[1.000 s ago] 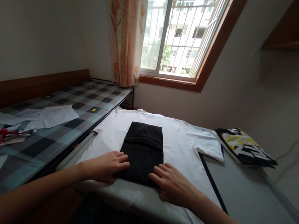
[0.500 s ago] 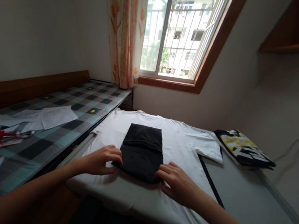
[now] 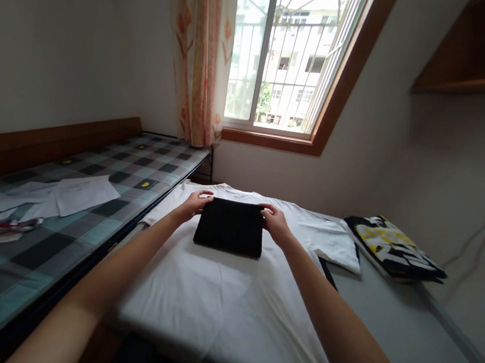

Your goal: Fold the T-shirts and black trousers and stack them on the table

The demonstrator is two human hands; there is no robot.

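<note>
Stretched forward, the left hand (image 3: 192,206) and right hand (image 3: 277,223) each pinch a far corner of the folded black cloth (image 3: 230,228).

A white T-shirt (image 3: 214,302) lies on the desk (image 3: 388,323), and over its chest I see the left hand (image 3: 194,205) and right hand (image 3: 276,223) gripping a folded black cloth (image 3: 230,228) by its far corners. Right of the shirt sits a patterned bundle (image 3: 393,247); left, a checked mattress (image 3: 156,162).

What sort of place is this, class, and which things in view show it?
Probably a bedroom, perhaps a dormitory room: a checked mattress lies along the left side, a flower-patterned curtain hangs at the window, and a white T-shirt is spread out.
</note>
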